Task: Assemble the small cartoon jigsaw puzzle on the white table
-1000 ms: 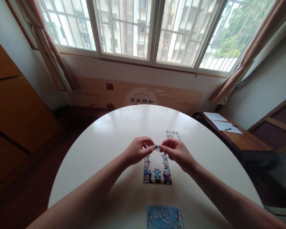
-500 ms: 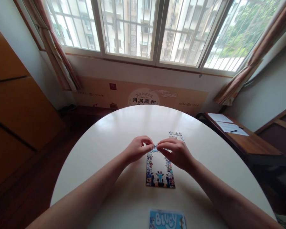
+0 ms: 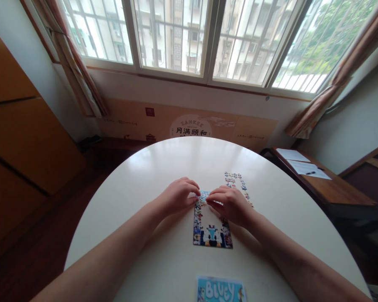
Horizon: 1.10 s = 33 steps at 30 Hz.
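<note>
Multicoloured puzzle [image 3: 212, 239], hollow-centred, lies at left hand [image 3: 179, 195] and right hand [image 3: 234, 205].

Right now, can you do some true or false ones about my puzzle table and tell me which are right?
The left hand and right hand are both at the far end of the puzzle. True.
The puzzle's middle is all filled in. False: the white table shows through a gap.
A pen lies on the side desk's papers. True.
The Bluey picture is between the hands. False: the Bluey picture lies nearer you than the puzzle.
More pieces lie left of the puzzle. False: those pieces lie to its right.
</note>
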Motion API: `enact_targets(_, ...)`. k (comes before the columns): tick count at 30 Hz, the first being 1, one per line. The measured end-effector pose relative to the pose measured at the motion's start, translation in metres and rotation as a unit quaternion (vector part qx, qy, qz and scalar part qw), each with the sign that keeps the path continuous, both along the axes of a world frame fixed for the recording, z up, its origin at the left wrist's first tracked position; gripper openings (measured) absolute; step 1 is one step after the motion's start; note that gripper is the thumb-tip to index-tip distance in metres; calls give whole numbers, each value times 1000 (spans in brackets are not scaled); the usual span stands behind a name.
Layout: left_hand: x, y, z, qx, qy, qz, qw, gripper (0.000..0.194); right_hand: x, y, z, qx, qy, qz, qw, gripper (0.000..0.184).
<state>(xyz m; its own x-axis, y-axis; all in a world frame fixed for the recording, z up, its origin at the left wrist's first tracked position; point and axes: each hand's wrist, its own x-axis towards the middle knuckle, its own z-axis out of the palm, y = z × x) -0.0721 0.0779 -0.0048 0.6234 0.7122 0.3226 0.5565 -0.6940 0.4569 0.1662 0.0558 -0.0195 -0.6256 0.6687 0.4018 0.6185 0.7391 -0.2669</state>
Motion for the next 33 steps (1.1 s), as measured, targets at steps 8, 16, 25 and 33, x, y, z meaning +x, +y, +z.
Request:
enact_targets(8, 2, 1, -3, -8, 9, 10, 1000, 14, -5, 1, 0, 5, -7, -4, 1000, 18)
enact_targets(16, 3, 0, -3, -8, 2, -6, 1000, 20, -4, 3, -2, -8, -2, 4, 1000, 17)
enact_targets(25, 3, 0, -1, 21, 40, -25, 999, 26, -4, -2, 8, -53, 6, 12, 999, 20)
enact_targets(33, 4, -2, 1, 33, 53, -28, 998, 22, 26, 6, 19, -7, 103, -62, 993, 34)
